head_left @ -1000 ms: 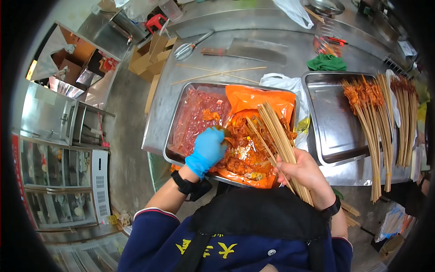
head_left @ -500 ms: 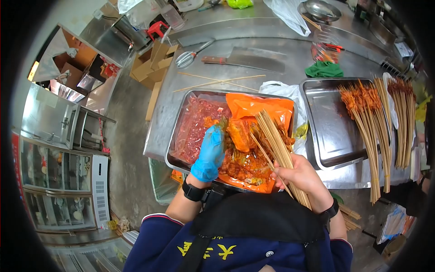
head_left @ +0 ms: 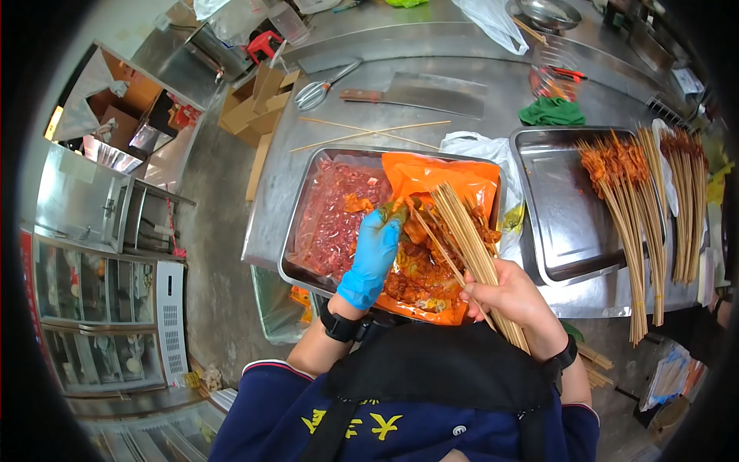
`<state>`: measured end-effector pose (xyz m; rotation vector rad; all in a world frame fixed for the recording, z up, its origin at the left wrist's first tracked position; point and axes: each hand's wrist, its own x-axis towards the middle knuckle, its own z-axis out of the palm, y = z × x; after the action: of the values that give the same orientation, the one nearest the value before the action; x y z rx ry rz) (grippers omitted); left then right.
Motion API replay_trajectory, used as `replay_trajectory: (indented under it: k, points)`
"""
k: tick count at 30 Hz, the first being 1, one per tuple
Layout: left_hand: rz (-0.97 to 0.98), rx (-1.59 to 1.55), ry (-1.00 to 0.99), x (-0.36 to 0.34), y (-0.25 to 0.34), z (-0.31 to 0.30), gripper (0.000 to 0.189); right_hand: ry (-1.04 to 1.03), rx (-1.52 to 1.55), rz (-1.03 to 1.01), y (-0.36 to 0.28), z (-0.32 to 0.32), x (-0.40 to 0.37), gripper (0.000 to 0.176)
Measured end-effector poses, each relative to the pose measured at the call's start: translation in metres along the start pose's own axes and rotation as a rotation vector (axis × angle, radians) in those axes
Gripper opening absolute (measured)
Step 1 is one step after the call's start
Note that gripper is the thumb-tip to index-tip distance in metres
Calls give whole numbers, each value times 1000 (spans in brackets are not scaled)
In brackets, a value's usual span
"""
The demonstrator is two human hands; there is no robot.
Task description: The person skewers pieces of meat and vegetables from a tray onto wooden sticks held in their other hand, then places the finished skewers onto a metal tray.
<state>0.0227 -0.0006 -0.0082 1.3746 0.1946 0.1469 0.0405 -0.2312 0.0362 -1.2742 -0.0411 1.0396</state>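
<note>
My left hand [head_left: 373,258], in a blue glove, pinches a piece of marinated meat [head_left: 396,211] over a metal tray [head_left: 286,258]. Bare and closed, my right hand [head_left: 509,296] grips a thick bundle of bamboo skewers [head_left: 471,242]. One single skewer [head_left: 439,246] stands apart from that bundle, its tip close to the pinched meat. Below both hands, an opened orange bag [head_left: 443,175] holds red, oily marinated meat [head_left: 416,285]. A clear bag of raw red meat [head_left: 331,219] fills the tray's left side, with a small orange scrap [head_left: 357,203] on top.
To the right, a second metal tray [head_left: 558,200] carries loaded meat skewers [head_left: 616,173], with more skewers [head_left: 683,200] beyond it. A cleaver [head_left: 423,94], a whisk-like tool [head_left: 314,94], two crossed skewers [head_left: 369,132] and a green cloth [head_left: 552,112] lie behind the trays.
My left hand has moved right with the meat, closer to the single skewer's tip. An orange scrap now shows on the raw meat bag. My right hand has barely moved.
</note>
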Motion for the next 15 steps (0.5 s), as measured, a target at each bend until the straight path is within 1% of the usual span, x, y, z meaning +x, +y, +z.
replay_trajectory:
  k: [1,3,4,6,7,9,10,11,13,15]
  points:
    - [0,1,-1,-3,0,1,22,-1,7,-3,0,0,0,11]
    - [-30,-255,1,-8,5,6,24,0,4,-3,0,0,1,11]
    - [-31,-254,1,-9,11,13,24,1,-2,-3,0,0,1,11]
    - [-47,0,-63,-11,20,23,25,-3,-1,6,-1,2,2,11]
    - [-46,0,-61,-10,15,20,25,-6,-3,12,-2,2,3,11]
    - [-37,-150,21,-6,-1,9,24,1,-6,9,-4,3,1,12]
    - [-10,-175,130,-3,-5,7,23,8,-9,9,-5,3,0,12]
    - [-9,-176,132,-1,-2,3,23,7,-11,9,-4,2,0,12]
    - [-94,-235,91,1,8,-12,23,-12,6,7,0,-2,1,13]
    - [-69,-285,71,1,16,-12,23,-21,2,8,2,-1,2,13]
